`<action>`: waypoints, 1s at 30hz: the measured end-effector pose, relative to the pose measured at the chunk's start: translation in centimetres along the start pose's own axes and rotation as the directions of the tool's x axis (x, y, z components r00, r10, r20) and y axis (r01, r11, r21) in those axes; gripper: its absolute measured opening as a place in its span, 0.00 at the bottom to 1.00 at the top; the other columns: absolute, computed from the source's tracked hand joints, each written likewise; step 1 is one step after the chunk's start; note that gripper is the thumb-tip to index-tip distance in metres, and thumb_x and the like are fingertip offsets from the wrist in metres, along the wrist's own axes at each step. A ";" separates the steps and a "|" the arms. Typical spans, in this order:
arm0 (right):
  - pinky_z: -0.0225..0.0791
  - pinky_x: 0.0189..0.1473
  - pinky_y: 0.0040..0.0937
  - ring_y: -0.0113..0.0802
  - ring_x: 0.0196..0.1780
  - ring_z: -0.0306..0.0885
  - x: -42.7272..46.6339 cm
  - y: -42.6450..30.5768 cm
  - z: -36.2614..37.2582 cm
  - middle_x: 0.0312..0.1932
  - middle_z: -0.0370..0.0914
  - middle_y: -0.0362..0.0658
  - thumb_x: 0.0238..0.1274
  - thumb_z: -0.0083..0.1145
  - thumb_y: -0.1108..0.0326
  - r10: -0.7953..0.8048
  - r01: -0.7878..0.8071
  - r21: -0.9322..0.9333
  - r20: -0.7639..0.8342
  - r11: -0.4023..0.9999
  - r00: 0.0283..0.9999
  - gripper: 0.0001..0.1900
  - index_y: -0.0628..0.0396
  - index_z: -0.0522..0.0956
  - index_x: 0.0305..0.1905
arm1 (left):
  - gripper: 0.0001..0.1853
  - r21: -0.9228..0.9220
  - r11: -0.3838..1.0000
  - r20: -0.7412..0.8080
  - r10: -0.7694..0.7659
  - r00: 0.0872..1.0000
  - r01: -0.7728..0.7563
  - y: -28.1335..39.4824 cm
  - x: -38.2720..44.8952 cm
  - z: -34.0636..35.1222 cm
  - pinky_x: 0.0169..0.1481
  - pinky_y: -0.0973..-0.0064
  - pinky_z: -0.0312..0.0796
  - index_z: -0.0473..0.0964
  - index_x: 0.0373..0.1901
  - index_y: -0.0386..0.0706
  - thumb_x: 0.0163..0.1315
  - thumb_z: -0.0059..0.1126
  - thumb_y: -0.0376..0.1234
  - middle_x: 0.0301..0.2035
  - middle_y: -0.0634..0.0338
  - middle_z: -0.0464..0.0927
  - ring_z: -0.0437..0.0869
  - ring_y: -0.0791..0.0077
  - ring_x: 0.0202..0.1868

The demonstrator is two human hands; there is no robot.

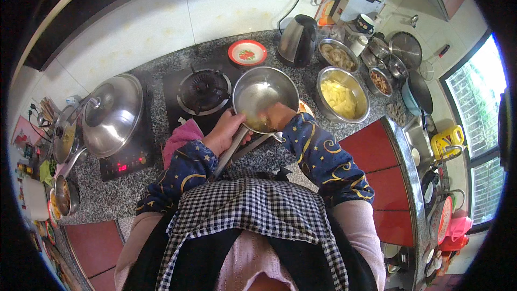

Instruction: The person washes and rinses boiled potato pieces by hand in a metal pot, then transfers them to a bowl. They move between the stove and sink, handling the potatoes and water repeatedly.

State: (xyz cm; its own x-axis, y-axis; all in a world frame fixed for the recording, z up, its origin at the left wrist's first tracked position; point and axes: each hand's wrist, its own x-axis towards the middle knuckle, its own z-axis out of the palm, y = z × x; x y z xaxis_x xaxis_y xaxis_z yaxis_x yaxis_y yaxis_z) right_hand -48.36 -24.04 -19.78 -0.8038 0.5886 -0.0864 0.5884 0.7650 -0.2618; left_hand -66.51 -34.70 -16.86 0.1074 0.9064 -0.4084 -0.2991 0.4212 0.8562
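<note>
A round stainless steel pan [264, 85] is tilted in front of me, its long handle [230, 153] pointing back toward my apron. My left hand [228, 131] grips the pan at the near left rim, beside the handle. Inside the pan's near right side is my right hand [278, 116], over a small yellowish patch at the bottom. Its fingers are blurred, so whether they hold anything is unclear. By my left wrist lies a pink cloth [181, 139]. An orange-rimmed dish [305, 108] is partly hidden behind the pan and my right arm.
Left of the pan is a gas burner [204, 89], then a domed-lidded wok [115, 117] on a lit induction cooker [125, 165]. A red-rimmed plate [247, 52] and an electric kettle [298, 40] stand behind. At right are a bowl of yellow pieces [343, 95] and other bowls.
</note>
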 end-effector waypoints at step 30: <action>0.72 0.39 0.45 0.51 0.38 0.79 -1.6 -6.0 -3.1 0.33 0.79 0.51 0.60 0.51 0.54 0.042 -0.002 0.218 -0.180 0.976 0.983 0.12 0.48 0.79 0.39 | 0.15 -0.062 0.998 -0.009 -0.007 1.000 0.007 0.0 0.5 -0.6 0.19 0.71 0.71 0.70 0.39 0.33 0.64 0.42 0.37 0.22 0.50 0.76 0.78 0.66 0.19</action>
State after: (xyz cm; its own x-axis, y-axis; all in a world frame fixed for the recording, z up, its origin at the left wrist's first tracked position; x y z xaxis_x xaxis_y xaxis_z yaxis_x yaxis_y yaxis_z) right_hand -50.36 -28.76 -15.11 -0.7491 0.6579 0.0771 0.5568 0.6884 -0.4649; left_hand -67.04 -34.27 -17.26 0.1009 0.9030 -0.4176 -0.3566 0.4247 0.8321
